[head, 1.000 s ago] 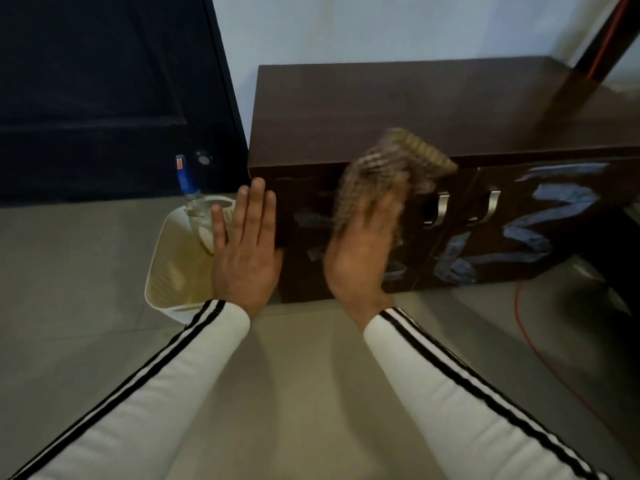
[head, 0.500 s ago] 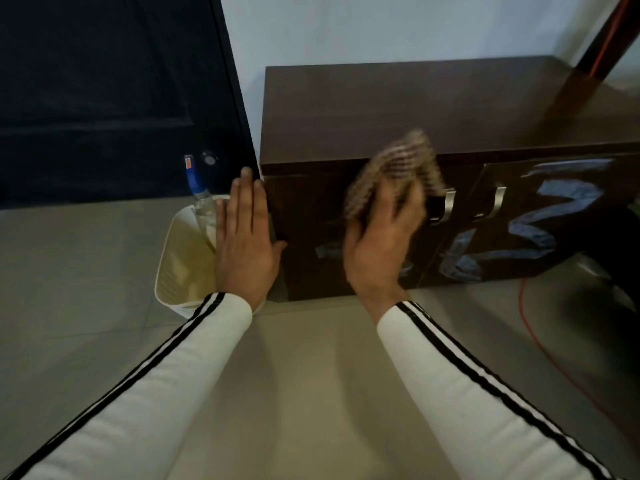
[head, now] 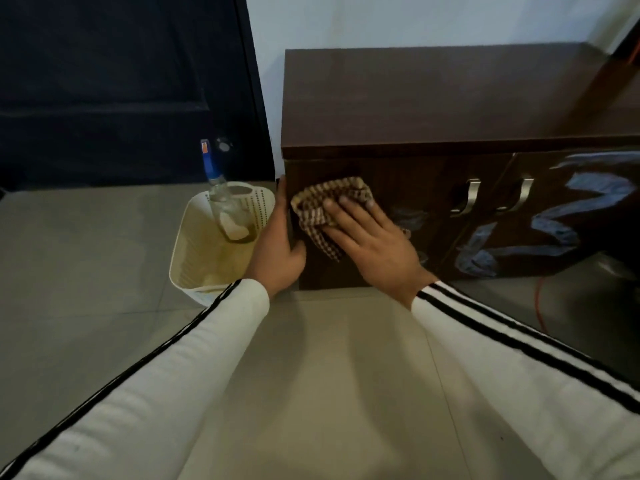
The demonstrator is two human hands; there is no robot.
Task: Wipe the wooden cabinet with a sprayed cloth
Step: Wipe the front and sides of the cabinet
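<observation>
Wooden cabinet (head: 419,188) front, right hand (head: 370,244) flat on cloth (head: 323,200), left hand (head: 277,251) flat at corner

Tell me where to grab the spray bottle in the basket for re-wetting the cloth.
Grip the spray bottle at its clear neck, just below the blue sprayer head, coming from above. It stands tilted in the white basket, whose walls enclose the lower body; only the top rises clear. The left hand is nearest.

The single head-worn camera looks forward and down from above, near the front left corner of the dark brown wooden cabinet (head: 433,98).
</observation>
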